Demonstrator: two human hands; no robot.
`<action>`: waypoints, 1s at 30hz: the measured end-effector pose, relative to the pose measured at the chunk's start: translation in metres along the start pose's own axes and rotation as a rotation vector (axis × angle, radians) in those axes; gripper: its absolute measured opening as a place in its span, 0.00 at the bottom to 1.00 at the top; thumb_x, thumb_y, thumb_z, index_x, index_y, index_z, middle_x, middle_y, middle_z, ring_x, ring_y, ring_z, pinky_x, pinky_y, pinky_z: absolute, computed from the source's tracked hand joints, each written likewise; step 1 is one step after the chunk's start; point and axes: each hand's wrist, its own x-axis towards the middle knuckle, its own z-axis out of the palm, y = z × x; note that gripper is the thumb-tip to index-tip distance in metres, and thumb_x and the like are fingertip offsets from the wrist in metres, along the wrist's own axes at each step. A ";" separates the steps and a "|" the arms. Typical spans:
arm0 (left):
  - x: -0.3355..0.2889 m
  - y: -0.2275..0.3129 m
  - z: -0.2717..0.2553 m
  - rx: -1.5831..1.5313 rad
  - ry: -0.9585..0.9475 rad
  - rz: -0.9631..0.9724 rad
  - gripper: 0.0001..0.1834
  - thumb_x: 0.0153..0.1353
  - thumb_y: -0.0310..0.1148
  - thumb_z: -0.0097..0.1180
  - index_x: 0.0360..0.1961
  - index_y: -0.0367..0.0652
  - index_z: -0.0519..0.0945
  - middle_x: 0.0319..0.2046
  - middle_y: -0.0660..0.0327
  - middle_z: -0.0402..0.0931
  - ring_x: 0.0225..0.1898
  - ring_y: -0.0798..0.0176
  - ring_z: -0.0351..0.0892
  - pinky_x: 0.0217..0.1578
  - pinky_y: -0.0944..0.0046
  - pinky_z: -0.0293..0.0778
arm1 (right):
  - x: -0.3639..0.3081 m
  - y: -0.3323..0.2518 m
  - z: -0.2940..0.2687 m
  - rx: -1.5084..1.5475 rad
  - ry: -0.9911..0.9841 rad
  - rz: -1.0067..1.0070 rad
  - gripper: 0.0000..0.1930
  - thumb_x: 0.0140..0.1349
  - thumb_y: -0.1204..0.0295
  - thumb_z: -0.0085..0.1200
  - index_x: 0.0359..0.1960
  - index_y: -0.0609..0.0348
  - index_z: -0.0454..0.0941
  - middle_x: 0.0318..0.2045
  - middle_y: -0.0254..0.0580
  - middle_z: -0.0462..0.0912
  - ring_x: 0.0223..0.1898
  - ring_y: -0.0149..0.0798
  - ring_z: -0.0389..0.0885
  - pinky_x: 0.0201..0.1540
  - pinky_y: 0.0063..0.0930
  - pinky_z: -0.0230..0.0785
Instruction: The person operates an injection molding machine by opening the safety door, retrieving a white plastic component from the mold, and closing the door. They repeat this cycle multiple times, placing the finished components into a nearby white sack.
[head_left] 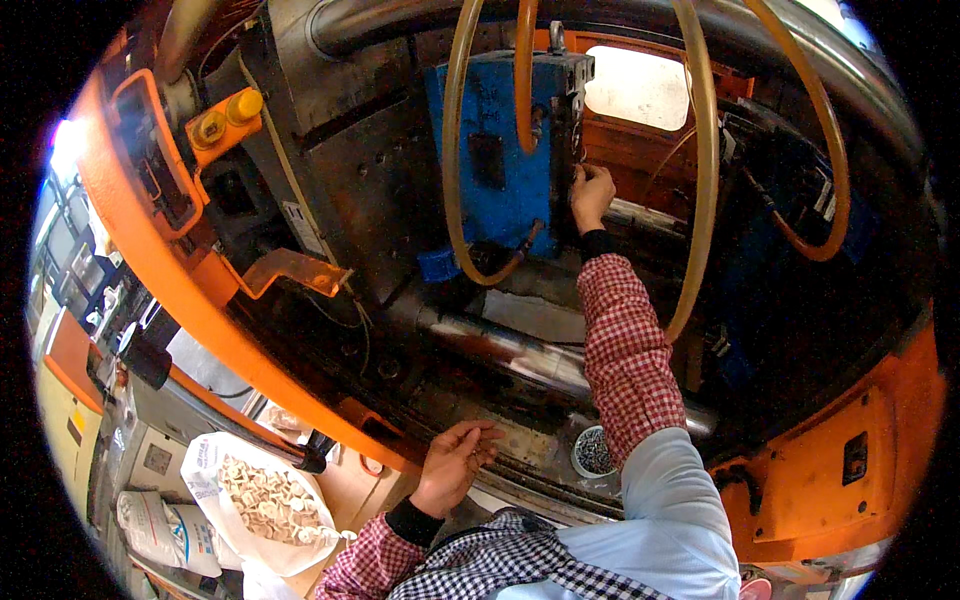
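My right hand (593, 198) reaches deep into the machine and touches the right-hand face of a blue mould block (510, 170). Its fingers are pinched together there; whatever lies between them is too small or hidden to make out. Nearer to me, my left hand (450, 470) hovers by the machine's front ledge, fingers loosely bent and apart, with nothing visible in it. A small white bowl (578, 462) full of little grey metal pieces stands on the ledge, close beside my right sleeve.
Translucent hoses (706, 190) loop down around the mould and my right arm. A shiny steel bar (510, 355) crosses below. The orange machine frame (230, 335) curves along the left. Outside it, an open white bag (205, 470) holds many beige round parts.
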 end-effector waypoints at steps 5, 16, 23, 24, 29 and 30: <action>-0.005 0.005 0.006 -0.056 0.094 -0.057 0.13 0.68 0.34 0.39 0.44 0.36 0.72 0.36 0.57 0.76 0.29 0.69 0.70 0.31 0.72 0.69 | -0.010 -0.008 0.001 -0.100 -0.069 -0.091 0.12 0.50 0.76 0.52 0.37 0.63 0.80 0.39 0.51 0.76 0.43 0.52 0.73 0.45 0.38 0.66; 0.007 0.010 0.008 0.009 0.008 0.027 0.13 0.67 0.33 0.42 0.44 0.34 0.73 0.29 0.61 0.72 0.30 0.67 0.69 0.32 0.70 0.67 | -0.025 -0.016 -0.073 -0.491 -0.376 -0.399 0.13 0.48 0.80 0.51 0.37 0.59 0.81 0.38 0.51 0.78 0.41 0.52 0.74 0.49 0.39 0.64; 0.023 0.021 0.029 -0.170 -0.086 0.083 0.13 0.65 0.40 0.48 0.32 0.40 0.72 0.19 0.65 0.66 0.17 0.73 0.61 0.19 0.73 0.59 | -0.179 -0.124 -0.213 0.396 -1.192 -0.350 0.09 0.48 0.72 0.61 0.28 0.65 0.80 0.26 0.49 0.80 0.29 0.46 0.79 0.32 0.31 0.70; 0.025 0.021 0.030 -0.143 -0.106 0.089 0.14 0.64 0.41 0.48 0.31 0.40 0.72 0.19 0.65 0.66 0.17 0.73 0.60 0.19 0.74 0.58 | -0.190 -0.121 -0.215 0.338 -1.188 -0.384 0.09 0.48 0.72 0.61 0.28 0.65 0.80 0.26 0.50 0.80 0.29 0.46 0.79 0.32 0.32 0.70; 0.025 0.026 0.041 -0.021 -0.067 0.104 0.16 0.64 0.44 0.48 0.29 0.42 0.70 0.18 0.65 0.66 0.15 0.73 0.58 0.16 0.74 0.54 | -0.195 -0.119 -0.224 0.367 -1.081 -0.415 0.07 0.48 0.75 0.60 0.29 0.66 0.80 0.28 0.50 0.79 0.29 0.47 0.78 0.32 0.32 0.70; 0.026 0.028 0.041 -0.025 -0.067 0.104 0.16 0.64 0.44 0.49 0.29 0.41 0.70 0.18 0.65 0.66 0.15 0.74 0.59 0.16 0.74 0.54 | -0.196 -0.119 -0.223 0.358 -1.044 -0.454 0.07 0.49 0.76 0.60 0.29 0.65 0.80 0.28 0.49 0.80 0.29 0.47 0.78 0.32 0.32 0.70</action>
